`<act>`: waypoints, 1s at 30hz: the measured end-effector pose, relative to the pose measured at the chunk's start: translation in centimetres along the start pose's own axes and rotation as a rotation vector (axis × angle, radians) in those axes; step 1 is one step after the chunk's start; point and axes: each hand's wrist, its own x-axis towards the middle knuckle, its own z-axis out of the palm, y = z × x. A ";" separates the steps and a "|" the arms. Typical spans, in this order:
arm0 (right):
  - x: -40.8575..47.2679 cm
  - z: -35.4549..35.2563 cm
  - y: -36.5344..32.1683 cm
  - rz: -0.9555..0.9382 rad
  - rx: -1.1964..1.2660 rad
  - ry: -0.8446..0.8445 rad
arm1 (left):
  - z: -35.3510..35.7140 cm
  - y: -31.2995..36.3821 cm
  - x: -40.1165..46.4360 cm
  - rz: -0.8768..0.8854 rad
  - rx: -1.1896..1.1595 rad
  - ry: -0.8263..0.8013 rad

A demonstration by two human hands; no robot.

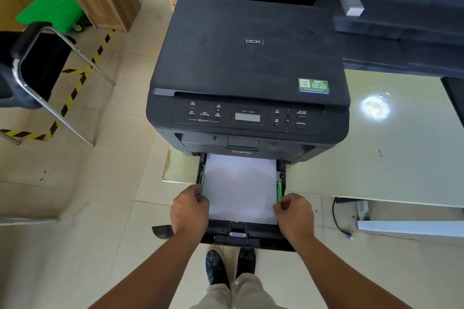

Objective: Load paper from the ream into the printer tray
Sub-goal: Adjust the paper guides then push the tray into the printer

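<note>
Pale green glass desk (376, 158) carries black multifunction printer (248, 70). Black pull-out paper tray (251, 236) extended, white sheet stack (241, 185) lying flat inside. Left hand (189, 211), right hand (293, 216) curled, pinching green side guides (279, 190) at stack edges

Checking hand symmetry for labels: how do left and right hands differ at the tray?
The left hand shows its flat back, fingers tucked at the left green guide; the right hand is curled, knuckles up, by the right green guide. The left sits slightly farther in. Both flank the paper in the pulled-out tray.
</note>
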 end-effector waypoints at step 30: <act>1.0 1.2 0.3 0.054 -0.101 -0.006 | -0.3 -0.7 0.0 0.348 0.442 -0.098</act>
